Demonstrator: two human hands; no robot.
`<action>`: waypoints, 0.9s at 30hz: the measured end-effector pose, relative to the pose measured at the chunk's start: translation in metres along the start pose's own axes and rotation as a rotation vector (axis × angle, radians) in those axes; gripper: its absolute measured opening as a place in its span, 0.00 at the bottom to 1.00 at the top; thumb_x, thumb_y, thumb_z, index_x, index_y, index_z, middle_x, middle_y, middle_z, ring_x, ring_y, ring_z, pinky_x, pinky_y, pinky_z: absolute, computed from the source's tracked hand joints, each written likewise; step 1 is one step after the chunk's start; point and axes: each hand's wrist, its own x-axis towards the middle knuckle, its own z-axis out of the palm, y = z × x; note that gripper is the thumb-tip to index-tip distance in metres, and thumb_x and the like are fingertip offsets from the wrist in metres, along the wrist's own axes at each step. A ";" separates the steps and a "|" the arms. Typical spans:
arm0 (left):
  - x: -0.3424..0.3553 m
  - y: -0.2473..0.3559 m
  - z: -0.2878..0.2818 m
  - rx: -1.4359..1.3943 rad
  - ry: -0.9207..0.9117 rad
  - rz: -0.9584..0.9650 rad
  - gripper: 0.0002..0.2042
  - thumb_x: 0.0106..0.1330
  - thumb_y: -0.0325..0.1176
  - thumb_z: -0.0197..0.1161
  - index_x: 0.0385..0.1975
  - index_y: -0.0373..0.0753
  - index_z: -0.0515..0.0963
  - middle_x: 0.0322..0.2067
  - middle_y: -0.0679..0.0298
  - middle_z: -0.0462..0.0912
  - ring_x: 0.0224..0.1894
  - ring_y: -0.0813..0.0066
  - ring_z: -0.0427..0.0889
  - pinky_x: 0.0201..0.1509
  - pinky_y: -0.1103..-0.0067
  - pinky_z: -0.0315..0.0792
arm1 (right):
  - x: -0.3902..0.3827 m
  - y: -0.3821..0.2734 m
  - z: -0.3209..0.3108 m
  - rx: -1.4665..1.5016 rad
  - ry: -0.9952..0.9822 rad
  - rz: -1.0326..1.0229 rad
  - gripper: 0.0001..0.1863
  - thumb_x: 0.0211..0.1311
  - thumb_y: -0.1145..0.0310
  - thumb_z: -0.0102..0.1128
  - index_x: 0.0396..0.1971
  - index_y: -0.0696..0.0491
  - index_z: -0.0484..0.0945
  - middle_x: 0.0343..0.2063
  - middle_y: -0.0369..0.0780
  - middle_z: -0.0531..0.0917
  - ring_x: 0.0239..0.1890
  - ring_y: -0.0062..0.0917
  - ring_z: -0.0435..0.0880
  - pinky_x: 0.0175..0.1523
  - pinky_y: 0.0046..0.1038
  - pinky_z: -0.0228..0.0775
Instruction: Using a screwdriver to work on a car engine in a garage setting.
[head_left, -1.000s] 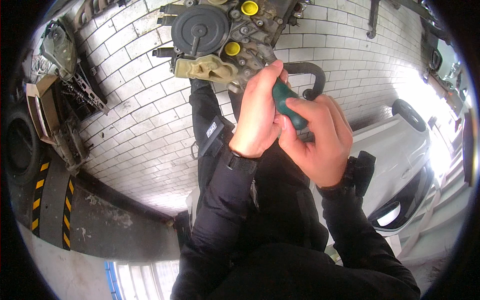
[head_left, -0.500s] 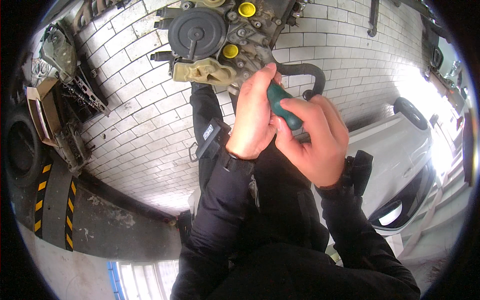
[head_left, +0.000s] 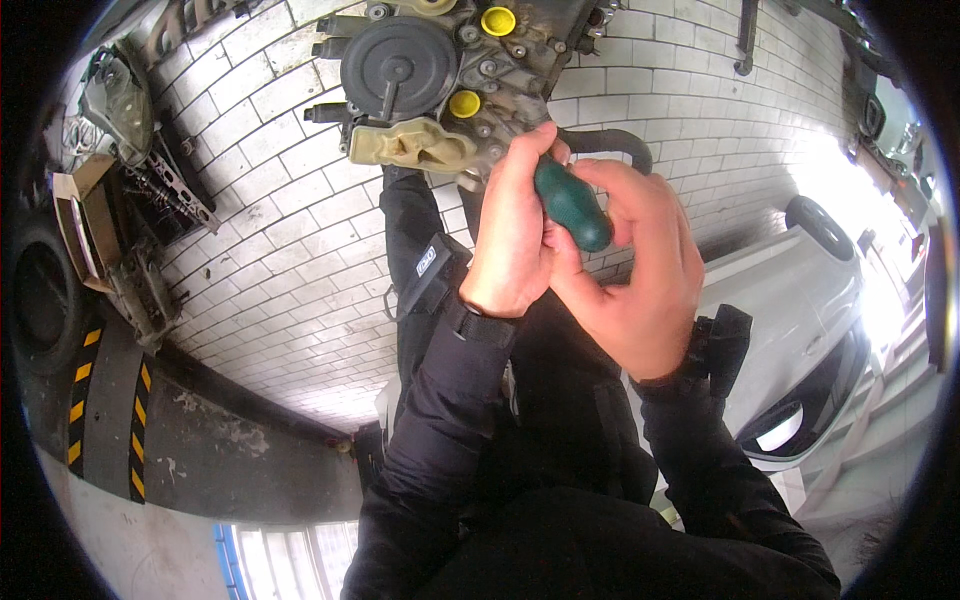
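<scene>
A dark green, bulbous tool handle point(head_left: 574, 205), shaped like a screwdriver's, sits between my hands in front of the engine point(head_left: 500, 90). My left hand point(head_left: 508, 235) is closed round its far end, thumb pointing up toward the engine casting. My right hand point(head_left: 640, 265) curls loosely about the near end; its thumb lies along the lower side and its index finger rests near the top. Any shaft is hidden behind my left hand. Just beyond are a beige plastic part point(head_left: 415, 147), two yellow caps point(head_left: 464, 104) and a round black cover point(head_left: 397, 68). A black hose point(head_left: 610, 145) runs behind my right fingers.
White brick-pattern tiles point(head_left: 290, 270) cover the floor. On the left lie a cardboard box point(head_left: 88, 210), a headlight point(head_left: 115, 105) and a tire point(head_left: 45, 285). Yellow-black striped tape point(head_left: 140, 430) marks a dark floor strip. A white car point(head_left: 780, 320) stands at the right.
My right fingers have loosened and shifted round the handle, with the index finger moving up toward its far end. More of the handle's rounded near end shows. My left hand keeps its hold.
</scene>
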 end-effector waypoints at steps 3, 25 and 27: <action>-0.002 0.002 -0.002 0.022 -0.001 0.030 0.14 0.73 0.47 0.60 0.34 0.42 0.74 0.29 0.70 0.71 0.29 0.82 0.71 0.32 0.81 0.67 | -0.001 -0.003 -0.003 0.115 -0.002 0.059 0.25 0.51 0.76 0.76 0.52 0.53 0.80 0.37 0.34 0.83 0.23 0.19 0.71 0.30 0.23 0.66; -0.001 0.003 0.005 -0.020 0.057 -0.012 0.16 0.75 0.50 0.57 0.34 0.44 0.73 0.21 0.74 0.68 0.15 0.85 0.60 0.17 0.83 0.52 | 0.007 -0.003 -0.003 0.038 -0.048 -0.013 0.30 0.52 0.72 0.76 0.58 0.55 0.78 0.28 0.34 0.77 0.20 0.17 0.68 0.28 0.21 0.62; -0.001 0.003 0.007 -0.017 0.061 -0.009 0.16 0.75 0.51 0.57 0.34 0.44 0.73 0.20 0.74 0.68 0.13 0.85 0.59 0.16 0.83 0.49 | 0.006 -0.001 -0.003 0.050 -0.025 -0.033 0.30 0.52 0.73 0.76 0.58 0.55 0.78 0.28 0.34 0.78 0.20 0.16 0.68 0.28 0.21 0.63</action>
